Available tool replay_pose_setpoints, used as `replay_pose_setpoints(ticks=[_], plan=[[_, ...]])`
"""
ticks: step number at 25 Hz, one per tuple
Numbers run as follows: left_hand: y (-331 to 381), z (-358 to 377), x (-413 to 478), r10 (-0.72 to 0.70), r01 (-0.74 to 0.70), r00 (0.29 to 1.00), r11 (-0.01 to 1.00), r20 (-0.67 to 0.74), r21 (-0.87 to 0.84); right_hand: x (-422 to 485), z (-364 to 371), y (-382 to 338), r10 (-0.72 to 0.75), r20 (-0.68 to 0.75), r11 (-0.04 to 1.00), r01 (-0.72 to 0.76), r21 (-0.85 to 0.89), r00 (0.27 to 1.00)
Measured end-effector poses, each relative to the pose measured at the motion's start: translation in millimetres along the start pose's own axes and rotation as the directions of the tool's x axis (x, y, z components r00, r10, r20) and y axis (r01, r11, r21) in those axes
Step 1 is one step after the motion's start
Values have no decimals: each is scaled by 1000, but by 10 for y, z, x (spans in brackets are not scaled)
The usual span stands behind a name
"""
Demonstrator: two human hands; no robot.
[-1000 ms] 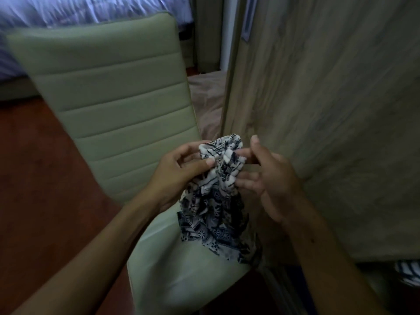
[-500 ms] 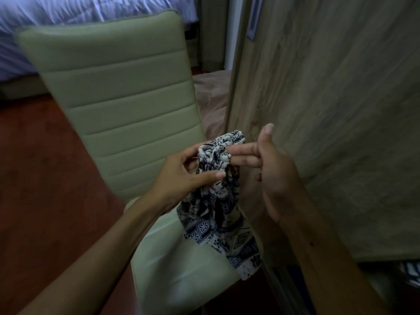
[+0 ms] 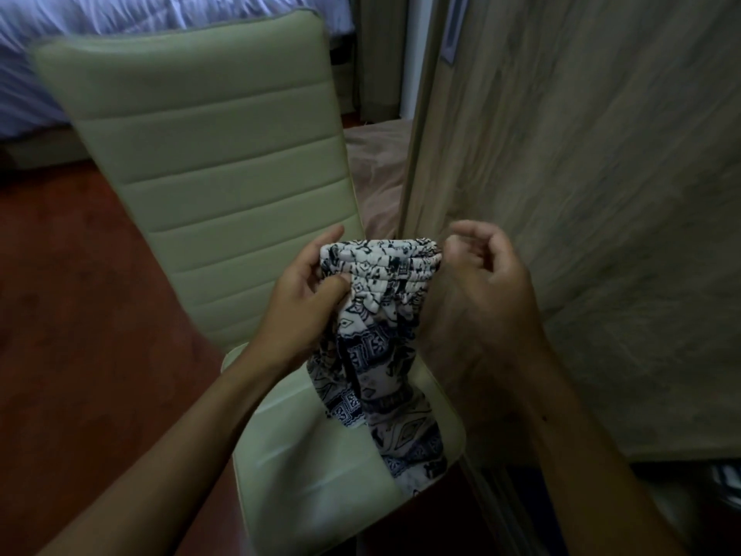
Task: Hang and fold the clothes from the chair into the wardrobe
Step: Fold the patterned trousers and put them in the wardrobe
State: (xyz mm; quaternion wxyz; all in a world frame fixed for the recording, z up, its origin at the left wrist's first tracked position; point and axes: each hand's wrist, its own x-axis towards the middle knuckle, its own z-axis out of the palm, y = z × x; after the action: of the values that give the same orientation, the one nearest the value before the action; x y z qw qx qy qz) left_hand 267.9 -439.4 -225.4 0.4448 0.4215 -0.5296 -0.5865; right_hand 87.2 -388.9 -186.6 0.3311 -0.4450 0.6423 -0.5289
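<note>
A black-and-white patterned garment with a gathered elastic waistband hangs over the seat of a pale green padded chair. My left hand grips the left end of the waistband, thumb on the front. My right hand holds the right end, its fingers curled around the band's edge. The band is stretched flat between both hands. The garment's lower end trails down onto the seat. The wooden wardrobe door stands right beside my right hand.
A bed with bluish-white bedding lies behind the chair. The floor to the left is red-brown. A pinkish cloth lies between chair and wardrobe. Some striped fabric shows at the lower right edge.
The waistband was bunched up between my hands; now my hands have moved apart and pulled it out flat. My right hand has shifted right, to the band's end.
</note>
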Motion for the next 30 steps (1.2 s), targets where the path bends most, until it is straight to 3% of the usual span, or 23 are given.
replay_pose_setpoints(ticks=[1,3,5,7,10,13,17,21,25,28,30], plan=[[15,-19,1,-13,14,1000,999,25,-39,21,-18,59,6,82,1000,-7,15,997],[58,-49,2,-38,48,995,992,88,-113,50,-26,146,95,317,967,-163,196,944],[91,-72,4,-50,69,991,986,125,-154,62,5,194,109,441,902,-275,332,891],[74,-113,14,-73,89,991,985,113,-146,73,78,232,112,364,916,-238,323,925],[12,-182,-55,-116,122,983,992,140,-34,83,210,211,87,136,957,-121,263,987],[66,-143,-144,-89,80,979,995,185,56,104,347,111,15,51,983,-24,184,999],[319,-222,28,128,-119,991,963,-23,243,240,361,-160,-153,106,984,142,104,983],[915,-244,397,403,-395,912,804,81,445,506,264,-595,-325,67,945,323,42,943],[1348,-289,488,636,-580,761,576,130,576,507,164,-980,-511,-5,859,511,29,860],[1239,-394,206,671,-600,725,505,154,621,218,89,-888,-494,72,869,495,9,866],[876,-482,-85,619,-622,752,550,229,557,-110,27,-513,-448,177,888,459,-25,876]])
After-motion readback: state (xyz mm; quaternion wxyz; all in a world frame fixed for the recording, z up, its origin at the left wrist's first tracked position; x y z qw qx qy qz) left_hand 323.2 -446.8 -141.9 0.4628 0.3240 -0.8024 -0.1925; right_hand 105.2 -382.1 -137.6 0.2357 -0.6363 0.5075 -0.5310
